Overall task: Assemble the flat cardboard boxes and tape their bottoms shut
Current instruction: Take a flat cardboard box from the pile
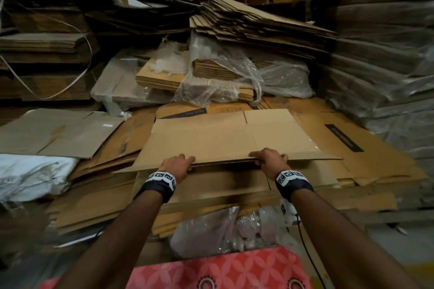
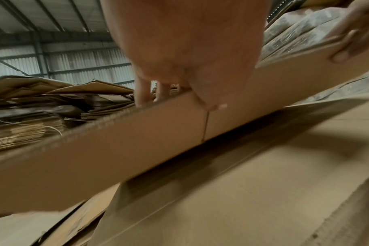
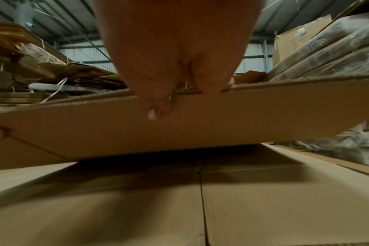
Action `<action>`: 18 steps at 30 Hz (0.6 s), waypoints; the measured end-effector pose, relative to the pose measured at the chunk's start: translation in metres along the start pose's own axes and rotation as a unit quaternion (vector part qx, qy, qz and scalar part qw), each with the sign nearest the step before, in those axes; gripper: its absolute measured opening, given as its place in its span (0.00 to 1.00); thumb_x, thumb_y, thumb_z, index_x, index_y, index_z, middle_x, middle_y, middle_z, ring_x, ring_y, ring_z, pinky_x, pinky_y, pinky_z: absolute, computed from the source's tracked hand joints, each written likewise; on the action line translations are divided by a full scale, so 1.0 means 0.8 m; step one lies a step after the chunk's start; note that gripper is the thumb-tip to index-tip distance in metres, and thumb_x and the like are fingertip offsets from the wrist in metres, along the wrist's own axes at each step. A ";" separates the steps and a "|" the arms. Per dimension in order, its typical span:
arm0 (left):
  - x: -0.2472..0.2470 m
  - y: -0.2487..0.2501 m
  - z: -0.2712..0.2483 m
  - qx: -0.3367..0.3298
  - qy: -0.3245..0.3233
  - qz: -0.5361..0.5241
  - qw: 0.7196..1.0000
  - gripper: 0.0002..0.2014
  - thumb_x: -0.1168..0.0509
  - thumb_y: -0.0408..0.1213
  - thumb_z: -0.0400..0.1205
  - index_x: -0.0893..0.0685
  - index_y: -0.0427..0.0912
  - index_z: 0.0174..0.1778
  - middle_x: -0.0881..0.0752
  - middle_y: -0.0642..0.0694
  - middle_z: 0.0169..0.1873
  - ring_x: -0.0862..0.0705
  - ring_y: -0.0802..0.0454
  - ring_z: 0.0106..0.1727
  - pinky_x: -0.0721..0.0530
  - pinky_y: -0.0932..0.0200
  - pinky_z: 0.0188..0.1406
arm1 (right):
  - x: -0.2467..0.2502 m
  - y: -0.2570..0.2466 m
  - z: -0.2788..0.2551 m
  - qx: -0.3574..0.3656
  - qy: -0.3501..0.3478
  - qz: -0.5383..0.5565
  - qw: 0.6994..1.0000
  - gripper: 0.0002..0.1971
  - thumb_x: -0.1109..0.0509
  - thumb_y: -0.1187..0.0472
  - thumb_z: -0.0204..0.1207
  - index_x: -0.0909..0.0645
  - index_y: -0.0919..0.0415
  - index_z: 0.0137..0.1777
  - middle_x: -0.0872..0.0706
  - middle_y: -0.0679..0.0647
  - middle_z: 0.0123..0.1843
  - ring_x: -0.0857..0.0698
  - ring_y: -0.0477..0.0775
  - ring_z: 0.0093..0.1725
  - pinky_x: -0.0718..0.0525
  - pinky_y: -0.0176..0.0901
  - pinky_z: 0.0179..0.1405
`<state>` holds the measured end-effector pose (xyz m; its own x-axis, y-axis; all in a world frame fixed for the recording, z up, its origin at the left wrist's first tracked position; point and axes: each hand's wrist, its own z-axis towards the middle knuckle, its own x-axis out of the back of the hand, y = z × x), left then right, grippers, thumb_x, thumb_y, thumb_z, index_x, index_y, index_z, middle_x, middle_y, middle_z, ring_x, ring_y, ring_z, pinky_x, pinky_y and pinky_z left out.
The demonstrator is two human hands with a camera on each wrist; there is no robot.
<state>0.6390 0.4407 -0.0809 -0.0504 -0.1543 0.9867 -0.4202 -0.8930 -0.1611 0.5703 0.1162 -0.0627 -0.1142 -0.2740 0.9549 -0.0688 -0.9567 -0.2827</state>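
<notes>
- Head view: left hand (image 1: 177,164) pinches the near edge of the flat cardboard box (image 1: 225,138), fingers on top, thumb underneath as the left wrist view shows; grip sits at about 7 o'clock of the sheet.
- Right hand (image 1: 270,159) pinches the same near edge at about 5 o'clock, fingers curled over the top face, thumb pressed on the underside in the right wrist view.
- Both hands are on one edge, well apart, roughly level; neither is clearly nearer the sheet's middle.
- Flat cardboard box extends away from the hands toward 12 o'clock. Long axis runs 9 to 3 o'clock, across the body, parallel to the line joining the two hands.
- Near edge is raised clear of the cardboard stack (image 1: 211,185) below: both wrist views show a dark gap under it. Far edge looks to rest on the pile; contact not clearly visible.
- Judgement: step in hand is pulling one blank off the stack; opening and taping not yet begun. No tape visible.
- Beyond the sheet, at 12 o'clock: plastic-wrapped bundles (image 1: 246,77) of flat cartons. At 9 o'clock: loose cardboard sheets (image 1: 58,134).
- Risk, as judged: the wide sheet could sag or snag on neighbouring blanks when drawn toward 6 o'clock.
</notes>
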 end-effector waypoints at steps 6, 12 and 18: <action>-0.044 0.004 -0.003 -0.031 -0.058 -0.064 0.996 0.22 0.40 0.37 0.89 0.28 0.50 0.80 0.17 0.36 0.67 0.16 0.34 0.64 0.17 0.44 0.59 | -0.044 0.008 -0.007 -0.044 -0.022 -0.059 0.997 0.18 0.35 0.59 0.88 0.19 0.41 0.74 0.14 0.53 0.67 0.18 0.60 0.68 0.34 0.68 0.72; -0.077 0.018 -0.020 -0.030 -0.046 -0.120 0.991 0.15 0.33 0.39 0.85 0.23 0.48 0.67 0.12 0.40 0.53 0.13 0.37 0.54 0.13 0.44 0.49 | -0.065 0.024 -0.016 -0.036 -0.092 -0.090 0.991 0.30 0.25 0.62 0.81 0.26 0.44 0.80 0.15 0.52 0.70 0.20 0.62 0.70 0.30 0.68 0.70; -0.110 0.033 -0.027 0.000 -0.028 -0.127 0.991 0.29 0.25 0.47 0.81 0.25 0.52 0.79 0.14 0.44 0.60 0.15 0.38 0.61 0.15 0.46 0.55 | -0.095 0.040 -0.025 0.005 -0.055 -0.114 0.992 0.31 0.29 0.68 0.82 0.27 0.42 0.81 0.15 0.51 0.70 0.16 0.62 0.65 0.17 0.68 0.65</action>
<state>0.6127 0.4400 -0.1719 0.1078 0.0532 0.9927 -0.4132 -0.9059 0.0934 0.5571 0.1084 -0.1461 0.0118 -0.0591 0.9982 -0.0711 -0.9958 -0.0582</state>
